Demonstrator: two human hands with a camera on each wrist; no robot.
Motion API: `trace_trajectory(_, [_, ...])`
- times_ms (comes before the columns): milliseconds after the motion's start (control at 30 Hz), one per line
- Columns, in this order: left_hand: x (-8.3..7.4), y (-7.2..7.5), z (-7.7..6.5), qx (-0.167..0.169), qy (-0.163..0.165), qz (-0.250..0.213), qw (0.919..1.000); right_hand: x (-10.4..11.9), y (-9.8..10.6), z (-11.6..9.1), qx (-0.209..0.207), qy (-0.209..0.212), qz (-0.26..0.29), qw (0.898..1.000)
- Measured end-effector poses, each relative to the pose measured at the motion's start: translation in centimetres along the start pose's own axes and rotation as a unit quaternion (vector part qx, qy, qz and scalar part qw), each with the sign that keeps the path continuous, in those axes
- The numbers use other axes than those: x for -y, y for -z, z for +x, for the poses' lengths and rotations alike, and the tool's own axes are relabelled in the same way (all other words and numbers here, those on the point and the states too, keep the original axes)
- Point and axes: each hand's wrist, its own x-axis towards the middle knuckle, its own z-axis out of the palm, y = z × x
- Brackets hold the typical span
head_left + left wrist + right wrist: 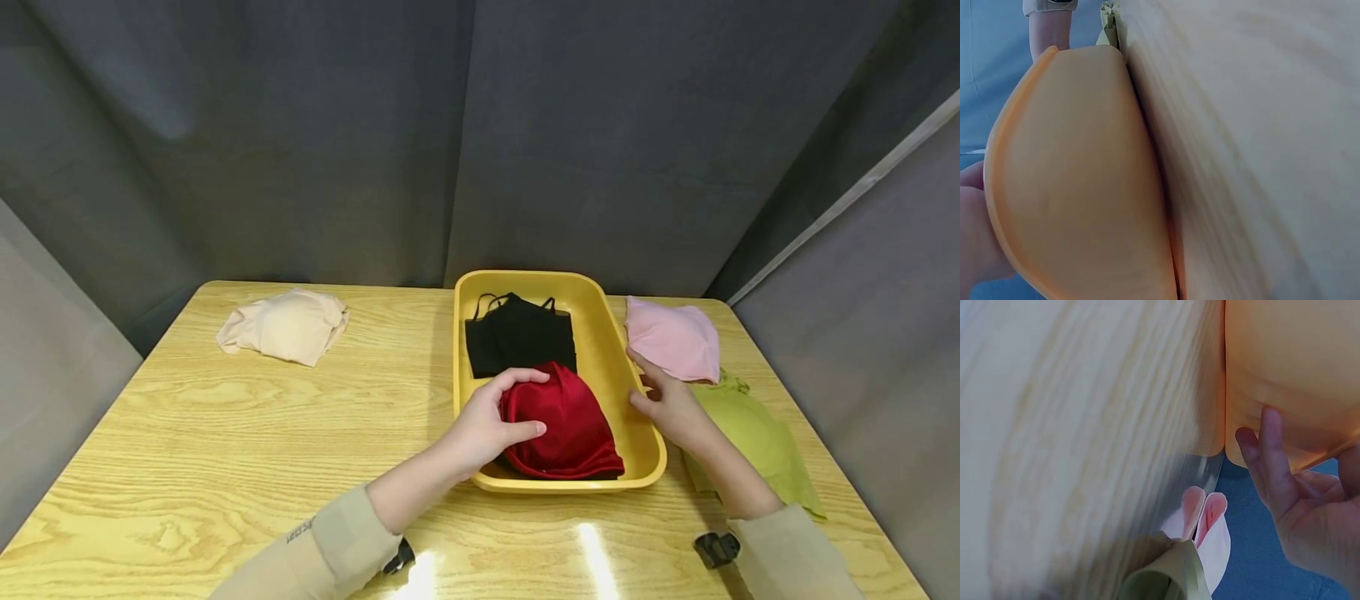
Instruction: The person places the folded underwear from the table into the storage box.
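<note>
A yellow plastic bin (pixel 558 482) stands on the table. Inside it, a folded red satin bra (pixel 577 425) lies at the near end and a folded black strappy top (pixel 517 333) at the far end. My left hand (pixel 487 421) reaches over the left rim, thumb and fingers curved round the red bra's left side; the left wrist view shows little of this hand behind the bin wall. At the right rim is my right hand (pixel 671 408), its thumb over the inside and fingers (pixel 1272 450) against the outer wall, holding the bin's side.
Right of the bin, a folded pink bra (pixel 675 337) lies behind a yellow-green one (pixel 761 446). A beige folded bra (pixel 288 327) rests at the table's far left. Grey curtains (pixel 315 142) stand behind the wooden table (pixel 225 433).
</note>
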Motion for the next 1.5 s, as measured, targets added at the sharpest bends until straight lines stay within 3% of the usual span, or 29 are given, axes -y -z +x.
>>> trace_trajectory(400, [0.02, 0.29, 0.12, 0.005, 0.001, 0.119, 0.9929, 0.19, 0.06, -0.03, 0.002, -0.001, -0.005, 1.0])
trace_trajectory(733, [0.23, 0.22, 0.18, -0.02, -0.002, 0.238, 0.9711, 0.39, 0.08, -0.05, 0.001, 0.003, 0.003, 1.0])
trace_trajectory(1500, [0.41, -0.19, 0.18, 0.009, 0.008, 0.338, 0.9409, 0.36, 0.13, -0.07, 0.002, 0.004, 0.009, 1.0])
